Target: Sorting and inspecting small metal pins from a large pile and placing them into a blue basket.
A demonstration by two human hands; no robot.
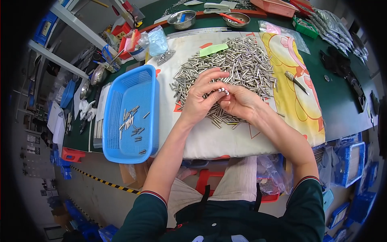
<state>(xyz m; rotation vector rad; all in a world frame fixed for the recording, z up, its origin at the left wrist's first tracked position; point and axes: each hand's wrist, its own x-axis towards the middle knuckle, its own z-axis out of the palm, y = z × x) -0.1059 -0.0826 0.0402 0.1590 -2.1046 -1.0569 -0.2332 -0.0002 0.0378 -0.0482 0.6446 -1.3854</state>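
Over the near side of a wide heap of short metal pins [246,60], my two hands meet. A small bundle of metal pins [223,91] is held between them, with the shiny round ends facing up. My left hand [203,94] curls round the bundle from the left, fingers bent over it. From the right, my right hand [240,101] pinches the same bundle with thumb and fingers. A blue plastic basket [154,117] stands left of the heap, with several loose pins [128,122] lying on its floor.
A patterned cloth [201,143] lies under the heap on the green table [334,109]. At its right rests a dark-handled brush-like tool [297,83]. Metal bowls [181,20] stand at the back. A light green paper slip [213,50] lies on the heap.
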